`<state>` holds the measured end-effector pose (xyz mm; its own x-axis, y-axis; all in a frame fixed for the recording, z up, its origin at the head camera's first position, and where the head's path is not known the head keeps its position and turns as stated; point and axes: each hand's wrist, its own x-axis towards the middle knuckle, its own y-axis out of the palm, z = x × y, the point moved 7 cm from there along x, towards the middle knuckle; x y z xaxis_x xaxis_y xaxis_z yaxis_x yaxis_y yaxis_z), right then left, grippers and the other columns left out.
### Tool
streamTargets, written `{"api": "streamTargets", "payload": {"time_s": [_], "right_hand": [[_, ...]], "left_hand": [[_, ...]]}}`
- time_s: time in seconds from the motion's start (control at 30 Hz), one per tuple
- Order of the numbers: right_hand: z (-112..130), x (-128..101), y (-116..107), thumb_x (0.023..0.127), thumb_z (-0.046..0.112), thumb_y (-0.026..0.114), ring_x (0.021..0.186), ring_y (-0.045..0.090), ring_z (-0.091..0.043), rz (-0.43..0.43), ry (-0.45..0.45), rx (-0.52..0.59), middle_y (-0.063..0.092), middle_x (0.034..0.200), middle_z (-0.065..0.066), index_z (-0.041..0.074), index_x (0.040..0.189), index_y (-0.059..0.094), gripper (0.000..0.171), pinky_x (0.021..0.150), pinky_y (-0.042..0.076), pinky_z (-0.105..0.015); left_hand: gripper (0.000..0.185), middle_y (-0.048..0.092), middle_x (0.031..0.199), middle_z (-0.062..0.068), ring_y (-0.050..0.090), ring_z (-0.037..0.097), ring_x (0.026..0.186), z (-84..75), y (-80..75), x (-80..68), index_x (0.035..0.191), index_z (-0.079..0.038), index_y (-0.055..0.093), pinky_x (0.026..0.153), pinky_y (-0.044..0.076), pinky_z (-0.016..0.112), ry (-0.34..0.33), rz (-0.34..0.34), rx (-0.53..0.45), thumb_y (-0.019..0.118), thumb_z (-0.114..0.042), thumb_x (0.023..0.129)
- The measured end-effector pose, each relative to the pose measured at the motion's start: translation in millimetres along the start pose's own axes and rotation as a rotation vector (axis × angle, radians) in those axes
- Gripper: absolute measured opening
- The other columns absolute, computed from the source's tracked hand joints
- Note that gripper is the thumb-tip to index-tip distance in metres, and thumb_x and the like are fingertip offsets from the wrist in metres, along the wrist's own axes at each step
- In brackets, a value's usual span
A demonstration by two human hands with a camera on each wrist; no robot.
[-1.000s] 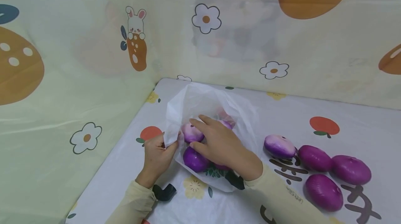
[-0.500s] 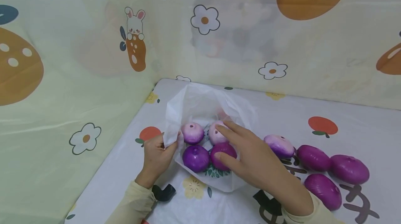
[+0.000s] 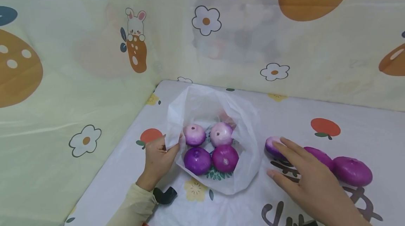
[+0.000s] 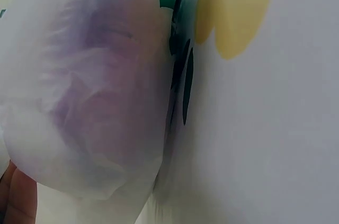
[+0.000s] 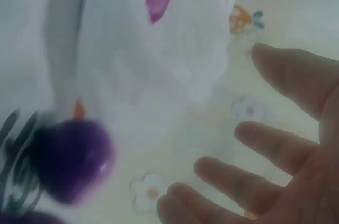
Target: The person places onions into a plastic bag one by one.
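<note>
My left hand (image 3: pixel 159 159) grips the left edge of a white plastic bag (image 3: pixel 245 148), whose mouth gapes toward me. Several purple onions, one of them a pale-topped onion (image 3: pixel 193 134), sit inside the bag. In the left wrist view, onions show dimly through the bag (image 4: pixel 32 128) beside my fingers (image 4: pixel 21 197). My right hand (image 3: pixel 316 180) holds nothing and hovers with spread fingers by a pale-and-purple onion (image 3: pixel 271 145) to the right of the bag, its fingertips overlapping that onion. In the right wrist view my hand (image 5: pixel 265 166) is apart from a dark purple onion (image 5: pixel 77 160).
More purple onions lie on the right, among them a round onion (image 3: pixel 352 171) beside a partly covered onion (image 3: pixel 319 156). A printed white cloth (image 3: pixel 291 113) covers the table. Patterned curtains stand at the left (image 3: pixel 104 103) and back.
My right hand has come out of the bag and moved right to the loose onions, uncovering the onions inside. The left hand keeps its grip on the bag's edge.
</note>
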<state>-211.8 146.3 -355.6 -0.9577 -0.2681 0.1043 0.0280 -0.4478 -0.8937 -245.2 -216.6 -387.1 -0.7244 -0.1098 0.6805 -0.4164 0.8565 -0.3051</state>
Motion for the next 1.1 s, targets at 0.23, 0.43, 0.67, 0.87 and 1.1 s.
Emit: {"api": "streamTargets", "payload": {"time_s": [0.23, 0.43, 0.67, 0.87, 1.1], "right_hand": [[-52, -23, -2, 0.088, 0.052, 0.080, 0.138, 0.043, -0.052, -0.043, 0.113, 0.001, 0.047, 0.156, -0.024, 0.013, 0.154, 0.051, 0.082, 0.094, 0.038, -0.079], [-84, -36, -5, 0.088, 0.048, 0.082, 0.125, 0.049, -0.056, -0.072, 0.192, -0.034, 0.053, 0.145, -0.032, 0.007, 0.152, 0.051, 0.082, 0.089, 0.040, -0.078], [-106, -43, 3, 0.088, 0.054, 0.080, 0.118, 0.051, -0.058, 0.009, 0.251, -0.075, 0.053, 0.139, -0.038, 0.000, 0.147, 0.052, 0.085, 0.085, 0.045, -0.075], [-119, -44, 13, 0.087, 0.059, 0.078, 0.107, 0.058, -0.055, 0.084, 0.270, -0.098, 0.055, 0.136, -0.039, -0.003, 0.144, 0.052, 0.089, 0.082, 0.049, -0.071], [-127, -45, 23, 0.082, 0.064, 0.079, 0.102, 0.059, -0.053, 0.177, 0.331, -0.088, 0.058, 0.130, -0.039, -0.001, 0.142, 0.056, 0.091, 0.080, 0.050, -0.070]], "left_hand": [[0.007, 0.068, 0.062, 0.003, 0.048, 0.007, 0.057, 2.4, -0.2, -1.4, 0.079, -0.004, 0.079, 0.050, 0.040, 0.020, -0.011, -0.003, -0.005, 0.083, 0.002, 0.082], [0.007, 0.068, 0.063, 0.001, 0.048, 0.007, 0.057, 2.4, 0.2, -2.1, 0.081, -0.005, 0.080, 0.049, 0.039, 0.020, -0.016, 0.000, 0.001, 0.083, 0.002, 0.082], [0.010, 0.066, 0.061, -0.002, 0.047, 0.005, 0.056, 3.6, 1.0, -2.1, 0.078, -0.006, 0.078, 0.048, 0.039, 0.020, -0.024, 0.004, 0.008, 0.083, 0.000, 0.083], [0.008, 0.068, 0.062, 0.001, 0.048, 0.006, 0.057, 3.6, 1.0, -2.5, 0.080, -0.005, 0.079, 0.050, 0.040, 0.020, -0.030, 0.000, 0.005, 0.082, 0.003, 0.082], [0.008, 0.067, 0.061, -0.002, 0.048, 0.006, 0.056, 2.7, 0.8, -1.7, 0.079, -0.007, 0.079, 0.050, 0.040, 0.019, -0.032, -0.005, 0.023, 0.083, -0.001, 0.083]]}}
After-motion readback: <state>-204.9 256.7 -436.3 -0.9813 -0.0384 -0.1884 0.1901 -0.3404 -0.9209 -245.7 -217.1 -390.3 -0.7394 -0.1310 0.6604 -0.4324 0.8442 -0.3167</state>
